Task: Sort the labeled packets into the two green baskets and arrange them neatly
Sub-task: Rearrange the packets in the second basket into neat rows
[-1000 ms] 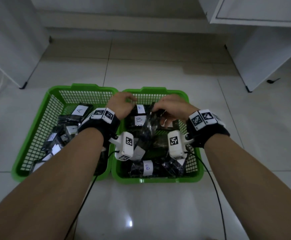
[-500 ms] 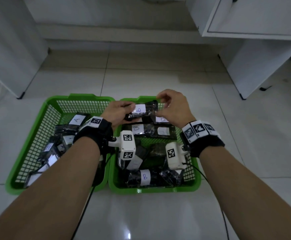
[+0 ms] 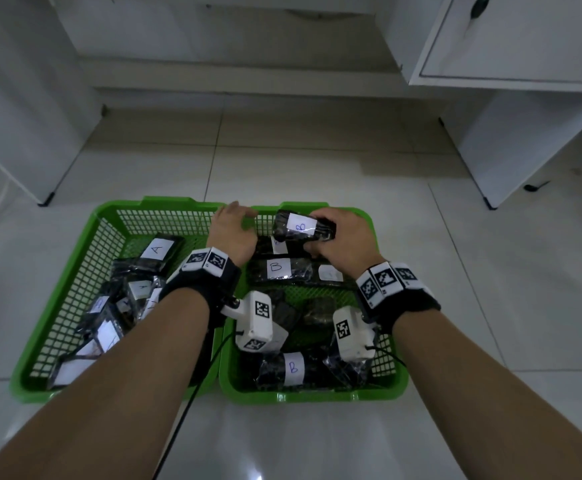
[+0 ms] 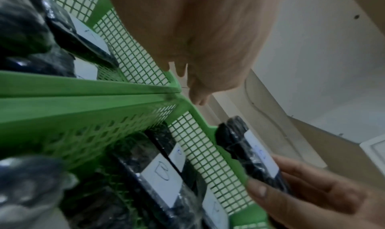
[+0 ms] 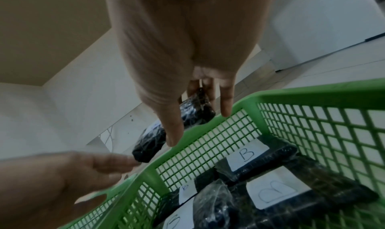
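- Head view shows the right hand [image 3: 343,239] with fingers curled around a dark packet marked B [image 3: 301,226], which it holds above the far end of the right basket [image 3: 312,396].
- Left hand [image 3: 234,233] has relaxed fingers and holds nothing; it is over the far rims where the two baskets meet.
- To do this step well, I think the packet should go down flat with its label up, parallel to the B packets [image 3: 293,270] already lying in a row at the far end, and touching the neighbour without covering its label.
- Free hand can steady the basket or press the row together, in my judgement.
- Loose packets [image 3: 293,368] in the near half of this basket look not yet arranged.
- Left basket [image 3: 75,271] holds the packets marked A [image 3: 156,251], some in a heap.
- Both baskets stand touching side by side on a glossy white tiled floor [image 3: 282,441].
- White cabinets [image 3: 511,39] and a wall are around, and the light is dim.
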